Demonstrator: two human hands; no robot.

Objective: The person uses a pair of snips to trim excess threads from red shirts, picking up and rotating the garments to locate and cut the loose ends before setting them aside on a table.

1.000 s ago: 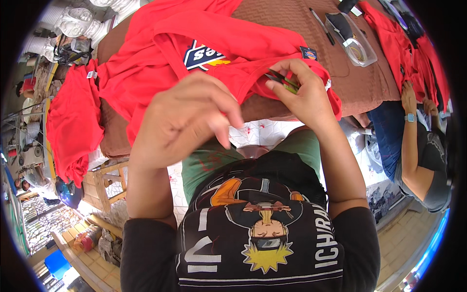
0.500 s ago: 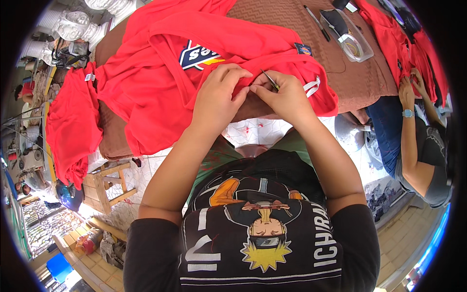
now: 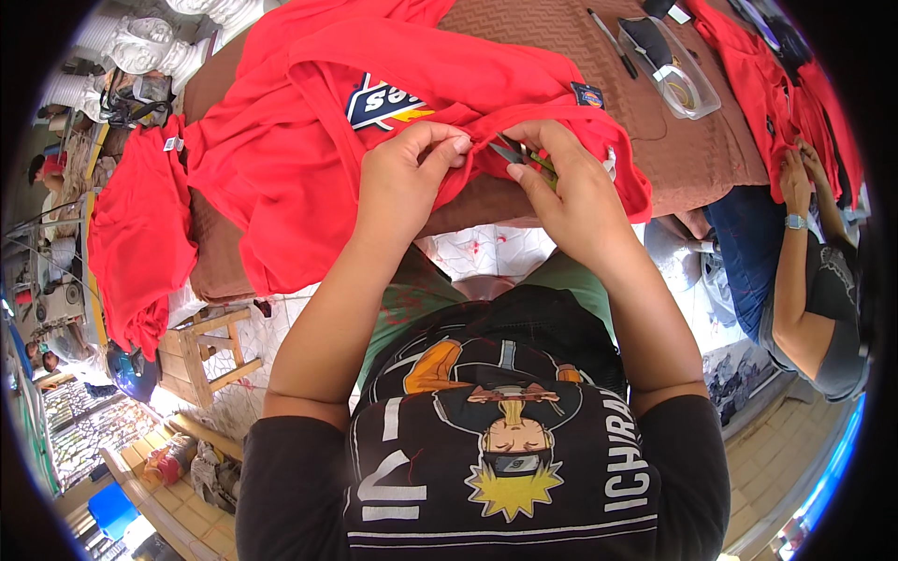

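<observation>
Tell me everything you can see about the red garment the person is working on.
The red garment looks like soft knit cloth, loosely spread and rumpled over a brown textured table cover. It carries a dark blue, white and yellow printed emblem and a small dark label at one edge. Part of it hangs over the table's near edge. The left hand pinches a fold of its edge, while the right hand holds a small green-handled cutting tool against that same fold.

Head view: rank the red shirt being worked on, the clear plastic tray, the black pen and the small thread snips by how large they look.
1. Red shirt, by far the largest.
2. Clear plastic tray.
3. Black pen, thin, roughly as long as the tray looks.
4. Thread snips, mostly hidden in the right hand, so their size is unsure.
</observation>
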